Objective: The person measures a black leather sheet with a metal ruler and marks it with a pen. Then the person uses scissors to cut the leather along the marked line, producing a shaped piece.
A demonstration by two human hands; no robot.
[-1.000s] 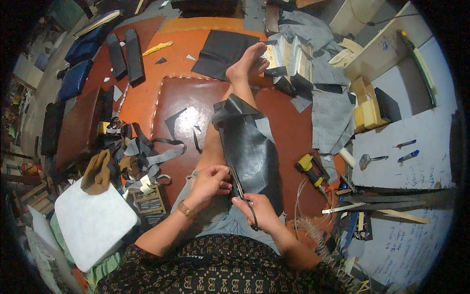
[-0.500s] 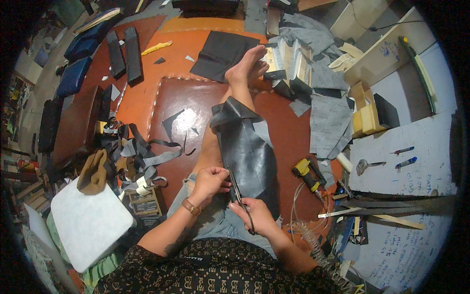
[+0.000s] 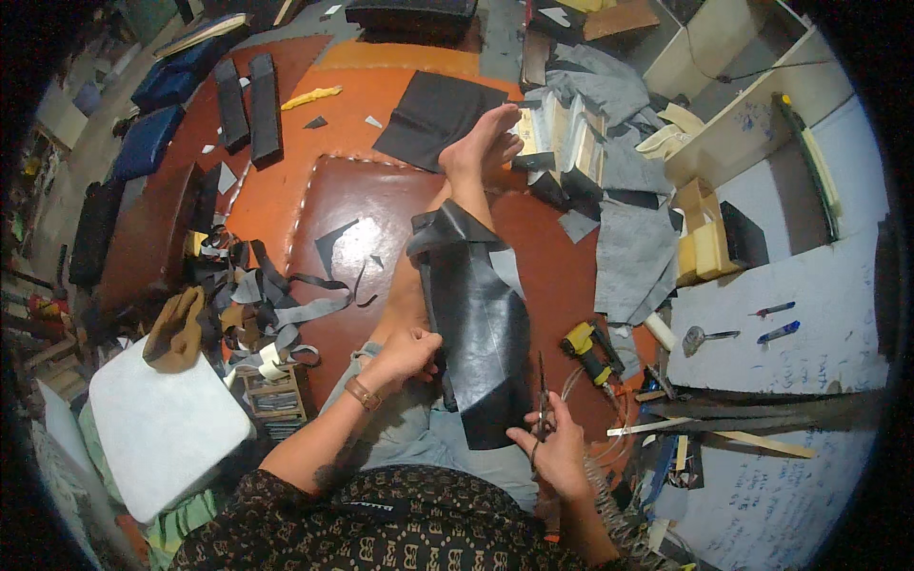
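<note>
A shiny black leather-like sheet [image 3: 479, 328] lies draped over my legs, its top folded over near the shin. My left hand [image 3: 407, 354] is closed at its left edge, fingertips pinching the material. In my right hand [image 3: 560, 445] I hold dark metal scissors [image 3: 543, 404], blades pointing up and away from me. They stand just right of the sheet's lower right corner, where my thumb comes close to the edge. Whether the thumb touches it I cannot tell.
Right of my legs lies a yellow-black staple gun [image 3: 592, 352] with a coiled hose. Fabric strips [image 3: 309, 306] and a white padded square [image 3: 169, 433] are at left. Grey cloth [image 3: 636, 257], pens [image 3: 779, 331] and a foam block [image 3: 700, 252] are at right.
My right hand has carried the scissors rightward, from the sheet's left edge to beside its lower right corner. The sheet's lower end now lies more open. My left hand has shifted slightly.
</note>
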